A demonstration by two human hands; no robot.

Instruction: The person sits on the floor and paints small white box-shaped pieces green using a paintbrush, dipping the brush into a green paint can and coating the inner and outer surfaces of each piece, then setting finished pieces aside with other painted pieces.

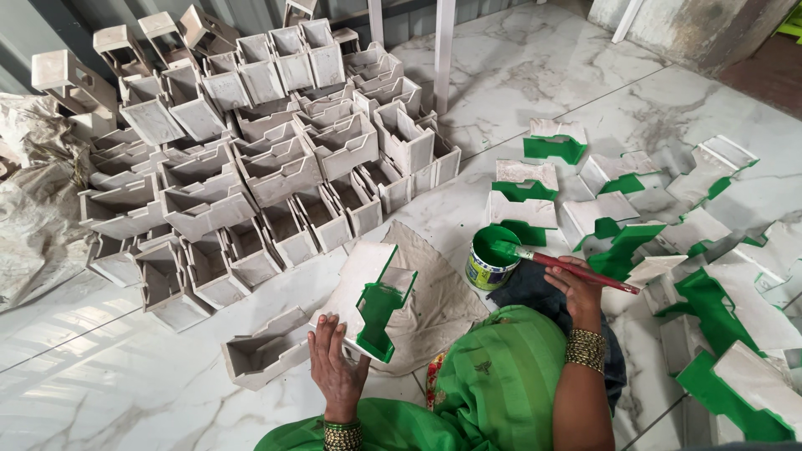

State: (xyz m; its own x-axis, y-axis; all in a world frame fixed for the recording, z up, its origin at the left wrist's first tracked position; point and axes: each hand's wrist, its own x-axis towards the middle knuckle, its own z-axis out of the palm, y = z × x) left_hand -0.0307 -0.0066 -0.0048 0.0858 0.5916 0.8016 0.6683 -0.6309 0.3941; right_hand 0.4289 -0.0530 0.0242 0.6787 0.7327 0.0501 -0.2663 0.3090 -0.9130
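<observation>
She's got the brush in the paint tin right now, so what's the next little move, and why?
Probably lift the brush from the green paint tin and carry it to the piece that the left hand holds. The right hand has the bristles dipped in paint, and that piece is green only on part of its inside; the rest looks bare.

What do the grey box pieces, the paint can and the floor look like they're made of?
Grey box pieces: probably cast cement or plaster, with a matte, chalky, thick-walled look. Paint can: seems to be metal, with a thin round rim and a printed label. Floor: polished marble or marble-look tile, glossy and veined, with straight joints.
</observation>
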